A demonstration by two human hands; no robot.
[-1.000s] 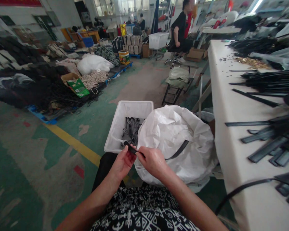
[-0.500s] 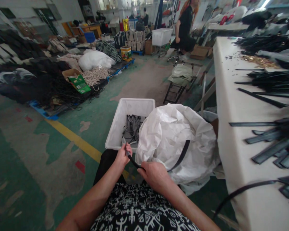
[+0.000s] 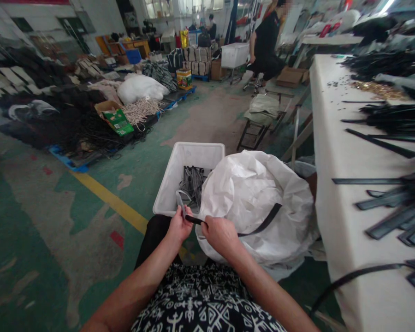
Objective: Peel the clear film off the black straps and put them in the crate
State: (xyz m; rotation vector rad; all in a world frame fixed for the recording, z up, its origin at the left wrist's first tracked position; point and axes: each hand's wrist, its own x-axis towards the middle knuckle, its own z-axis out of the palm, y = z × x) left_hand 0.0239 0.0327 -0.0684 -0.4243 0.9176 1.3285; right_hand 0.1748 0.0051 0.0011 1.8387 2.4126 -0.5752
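My left hand [image 3: 180, 226] is closed around a pale, greyish translucent strip [image 3: 180, 199], which sticks up past the fingers over the bin's near edge. My right hand [image 3: 222, 234] grips a black strap [image 3: 194, 220]. One end of the strap reaches my left fingers; the rest passes behind my right hand and curves over the white sack [image 3: 242, 180]. Whether strap and strip are joined at my left fingers, I cannot tell. Just beyond my hands stands a white plastic bin [image 3: 163, 184] holding a tangle of grey and black strips [image 3: 192, 182].
On my right a white-covered table [image 3: 335, 221] carries bundles of black straps [image 3: 394, 198]; one strap [image 3: 352, 272] hangs off its edge. A folding stool [image 3: 254, 129] stands past the sack. Pallets of goods [image 3: 100, 133] lie left. A person [image 3: 266, 41] sits farther back.
My right hand has moved slightly right and up with the black strap. The strap's end now shows at my left fingers, and more of the pale strip sticks up above them.
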